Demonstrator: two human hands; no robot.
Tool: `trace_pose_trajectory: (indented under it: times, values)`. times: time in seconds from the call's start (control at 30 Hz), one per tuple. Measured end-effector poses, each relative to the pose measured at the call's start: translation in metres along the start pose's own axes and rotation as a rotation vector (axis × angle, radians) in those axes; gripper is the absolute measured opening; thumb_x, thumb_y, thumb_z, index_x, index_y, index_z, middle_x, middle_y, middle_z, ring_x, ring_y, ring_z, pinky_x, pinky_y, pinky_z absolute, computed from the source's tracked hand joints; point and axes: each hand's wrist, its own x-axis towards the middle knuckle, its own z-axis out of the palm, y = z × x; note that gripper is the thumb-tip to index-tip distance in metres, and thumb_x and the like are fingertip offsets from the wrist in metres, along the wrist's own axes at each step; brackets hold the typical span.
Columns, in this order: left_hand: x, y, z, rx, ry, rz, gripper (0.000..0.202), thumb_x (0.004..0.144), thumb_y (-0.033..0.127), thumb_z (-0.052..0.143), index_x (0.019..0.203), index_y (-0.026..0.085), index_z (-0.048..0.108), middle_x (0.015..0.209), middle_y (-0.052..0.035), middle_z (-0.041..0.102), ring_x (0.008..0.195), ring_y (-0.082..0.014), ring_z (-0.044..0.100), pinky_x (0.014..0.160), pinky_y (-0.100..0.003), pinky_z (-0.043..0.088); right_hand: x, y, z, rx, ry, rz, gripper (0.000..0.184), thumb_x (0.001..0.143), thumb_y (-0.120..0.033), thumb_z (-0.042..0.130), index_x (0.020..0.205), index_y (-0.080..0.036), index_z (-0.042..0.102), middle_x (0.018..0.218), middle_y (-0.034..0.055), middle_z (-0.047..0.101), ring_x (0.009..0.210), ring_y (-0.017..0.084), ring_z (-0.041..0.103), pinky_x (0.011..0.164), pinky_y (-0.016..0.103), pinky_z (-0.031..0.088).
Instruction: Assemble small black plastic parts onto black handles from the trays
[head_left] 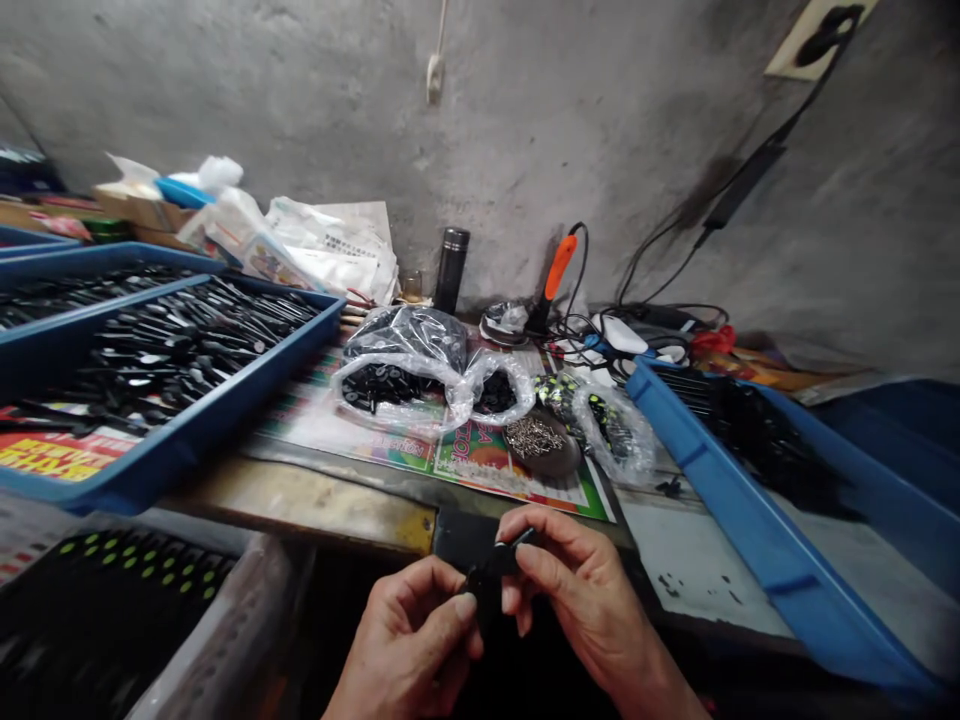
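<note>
Close to the table's front edge, my left hand [424, 625] pinches a small black part [484, 580] between thumb and fingers. Against it, my right hand [574, 580] holds another small dark piece [525, 538] between thumb and forefinger. Their exact kind is too dark and small to make out. Just beyond my hands, a dish of small metal pieces [536, 440] sits on a printed sheet [517, 480]. Behind stand a plastic bag of black parts [397, 385], a smaller bag of black parts [495, 390] and a bag of black and yellow-green parts [611, 425].
Blue trays with long black pieces flank me, a left tray [300, 350] and a right tray [720, 480]. At the wall are a black flask [451, 268], an orange-handled tool [560, 267] and cables. A lined box [232, 620] with black and green parts stands lower left.
</note>
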Motion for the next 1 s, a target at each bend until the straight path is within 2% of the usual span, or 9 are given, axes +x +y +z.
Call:
trace_pose_trajectory:
  times: [0.2, 0.43, 0.6, 0.8, 0.9, 1.0]
  values:
    - [-0.003, 0.001, 0.003, -0.008, -0.031, -0.020, 0.044, 0.068, 0.053, 0.082, 0.073, 0.015, 0.060, 0.055, 0.0022, 0.062, 0.032, -0.0011, 0.037, 0.033, -0.014, 0.022, -0.004, 0.004, 0.002, 0.029, -0.014, -0.012, 0.022, 0.095, -0.037, 0.064, 0.100, -0.016, 0.064, 0.065, 0.0024, 0.069, 0.052, 0.010, 0.062, 0.049, 0.016, 0.050]
    - [-0.007, 0.000, 0.003, -0.004, -0.068, -0.020, 0.039, 0.073, 0.048, 0.080, 0.076, 0.014, 0.063, 0.057, 0.0009, 0.062, 0.036, -0.0013, 0.038, 0.036, -0.014, 0.022, -0.004, 0.008, 0.006, 0.146, -0.063, 0.037, 0.023, 0.091, -0.038, 0.070, 0.094, -0.015, 0.066, 0.059, 0.0008, 0.066, 0.047, 0.009, 0.061, 0.044, 0.013, 0.050]
    - [-0.007, -0.007, 0.001, 0.025, -0.058, 0.015, 0.042, 0.072, 0.052, 0.079, 0.075, 0.014, 0.062, 0.057, 0.0020, 0.059, 0.037, -0.0005, 0.033, 0.037, -0.014, 0.020, -0.005, 0.011, 0.003, 0.075, -0.122, -0.004, 0.019, 0.091, -0.035, 0.071, 0.093, -0.016, 0.068, 0.067, -0.0002, 0.063, 0.053, 0.011, 0.064, 0.046, 0.016, 0.054]
    - [-0.010, -0.017, -0.001, 0.239, -0.011, 0.134, 0.041, 0.080, 0.053, 0.070, 0.069, 0.014, 0.062, 0.055, 0.0022, 0.054, 0.040, -0.0040, 0.035, 0.039, -0.017, 0.026, -0.007, 0.014, -0.001, 0.021, -0.120, -0.009, 0.013, 0.091, -0.030, 0.070, 0.090, -0.017, 0.070, 0.092, 0.0007, 0.057, 0.058, 0.010, 0.067, 0.048, 0.017, 0.056]
    - [-0.011, -0.017, -0.001, 0.482, 0.022, 0.246, 0.031, 0.087, 0.042, 0.063, 0.073, 0.014, 0.066, 0.060, -0.0006, 0.057, 0.046, -0.0073, 0.041, 0.041, -0.018, 0.031, -0.010, 0.013, -0.002, -0.019, -0.120, -0.045, 0.014, 0.090, -0.032, 0.071, 0.088, -0.018, 0.072, 0.091, 0.0007, 0.055, 0.059, 0.010, 0.067, 0.049, 0.017, 0.055]
    - [-0.012, -0.017, -0.001, 0.649, 0.023, 0.319, 0.026, 0.090, 0.035, 0.057, 0.077, 0.015, 0.068, 0.062, -0.0007, 0.058, 0.047, -0.0086, 0.044, 0.041, -0.018, 0.033, -0.013, 0.012, -0.002, -0.102, -0.052, -0.100, 0.018, 0.090, -0.035, 0.072, 0.087, -0.017, 0.073, 0.086, -0.0003, 0.055, 0.051, 0.006, 0.060, 0.045, 0.013, 0.048]
